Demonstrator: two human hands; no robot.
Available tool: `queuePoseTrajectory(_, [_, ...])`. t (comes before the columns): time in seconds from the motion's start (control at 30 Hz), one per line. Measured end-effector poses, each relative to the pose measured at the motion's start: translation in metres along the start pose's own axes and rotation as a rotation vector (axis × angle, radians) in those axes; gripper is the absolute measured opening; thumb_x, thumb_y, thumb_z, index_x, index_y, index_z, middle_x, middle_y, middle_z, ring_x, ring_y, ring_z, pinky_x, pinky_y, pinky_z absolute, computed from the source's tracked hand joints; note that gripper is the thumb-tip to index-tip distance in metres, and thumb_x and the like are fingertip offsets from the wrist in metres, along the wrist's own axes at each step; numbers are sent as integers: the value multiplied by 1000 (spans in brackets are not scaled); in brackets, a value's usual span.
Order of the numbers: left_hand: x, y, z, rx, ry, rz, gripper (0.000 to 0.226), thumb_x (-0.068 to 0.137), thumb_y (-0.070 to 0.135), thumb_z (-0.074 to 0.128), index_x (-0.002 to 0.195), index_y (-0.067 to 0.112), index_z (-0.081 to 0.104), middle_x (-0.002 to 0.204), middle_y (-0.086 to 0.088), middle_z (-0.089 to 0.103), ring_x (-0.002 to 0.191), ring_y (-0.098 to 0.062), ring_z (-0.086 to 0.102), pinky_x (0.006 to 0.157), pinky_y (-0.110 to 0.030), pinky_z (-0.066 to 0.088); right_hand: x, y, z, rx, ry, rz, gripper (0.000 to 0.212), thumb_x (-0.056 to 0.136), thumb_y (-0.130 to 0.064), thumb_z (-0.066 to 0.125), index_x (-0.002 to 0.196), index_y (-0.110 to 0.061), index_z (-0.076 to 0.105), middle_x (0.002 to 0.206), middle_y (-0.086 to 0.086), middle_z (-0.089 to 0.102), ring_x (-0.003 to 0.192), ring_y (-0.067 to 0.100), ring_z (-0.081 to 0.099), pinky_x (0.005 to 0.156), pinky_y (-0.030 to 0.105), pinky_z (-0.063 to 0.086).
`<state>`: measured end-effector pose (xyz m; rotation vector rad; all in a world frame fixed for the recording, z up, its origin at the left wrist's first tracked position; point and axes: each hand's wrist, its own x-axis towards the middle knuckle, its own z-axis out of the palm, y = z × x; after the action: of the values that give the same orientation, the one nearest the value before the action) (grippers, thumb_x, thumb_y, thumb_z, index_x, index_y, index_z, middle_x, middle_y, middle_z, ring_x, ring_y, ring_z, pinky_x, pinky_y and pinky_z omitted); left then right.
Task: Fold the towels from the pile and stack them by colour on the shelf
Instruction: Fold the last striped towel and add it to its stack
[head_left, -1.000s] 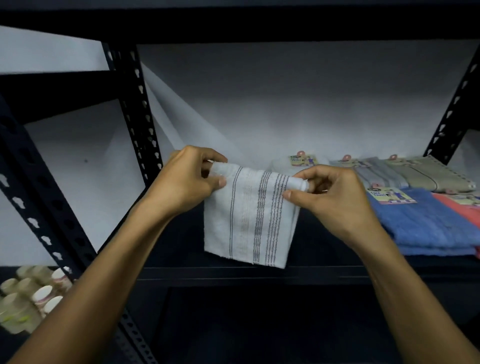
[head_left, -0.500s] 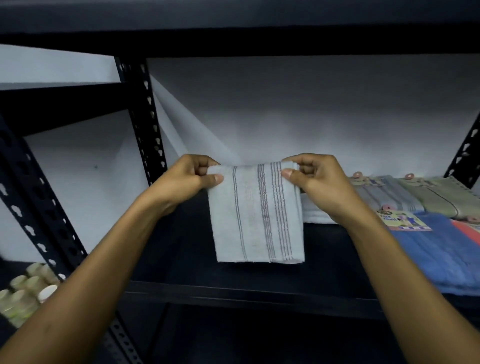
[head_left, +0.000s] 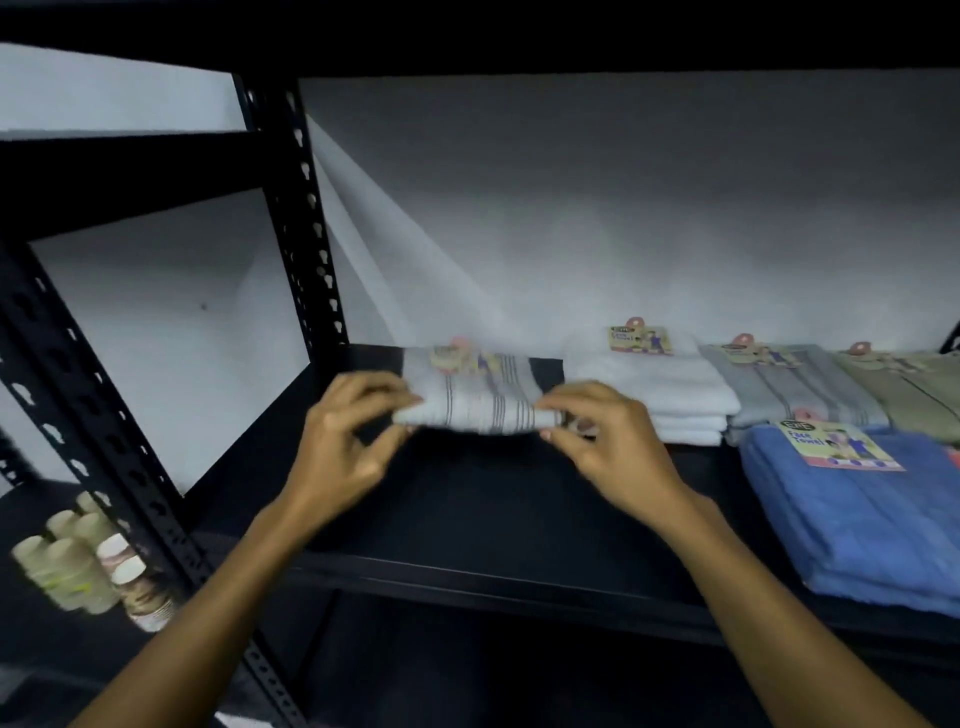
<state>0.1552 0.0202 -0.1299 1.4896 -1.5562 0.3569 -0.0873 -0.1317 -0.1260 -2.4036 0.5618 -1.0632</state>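
Head view — folded white towel (head_left: 478, 413), grey stripes; both hands' fingers (head_left: 558, 402) pinch its ends.

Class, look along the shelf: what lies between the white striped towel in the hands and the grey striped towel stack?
In the head view, a stack of plain white towels sits between the white striped towel and the grey striped stack.

Striped white towel (head_left: 475, 410) folded, on black shelf (head_left: 467, 519) near back. Left hand (head_left: 345, 447) pinching its left end, right hand (head_left: 605, 441) pinching right end; motion blur. To the right: white stack (head_left: 670, 395), grey stack (head_left: 795, 389), olive towel (head_left: 909, 389), blue towel (head_left: 872, 525) in front, labelled. Bottles (head_left: 78, 566) lower left.
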Motion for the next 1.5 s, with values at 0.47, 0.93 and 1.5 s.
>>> queuePoseTrajectory(0.47, [8,-11,22,11,-289,-919,37,84,48,66,85,12,74,79,-3,71,76,-22,66,75,-38,54,13,-2,15,-22,-152,420,19,94,-34,61,94,-19,73,89,-11,72,79,4,67,78,30,55])
queuePoseTrajectory(0.93, [31,-10,43,-251,-122,-863,20,101,23,44,96,4,46,84,-1,55,70,-12,50,57,-27,40,67,-3,52,-282,-206,418,16,99,-23,45,93,-9,44,83,2,54,79,22,54,65,33,40])
queuePoseTrajectory(1.5, [12,19,40,85,-327,-309,36,99,34,48,129,17,56,125,-1,60,113,-23,58,91,-41,49,36,-33,52,-407,-295,167,41,104,-27,39,132,1,51,145,18,42,138,30,31,110,37,28])
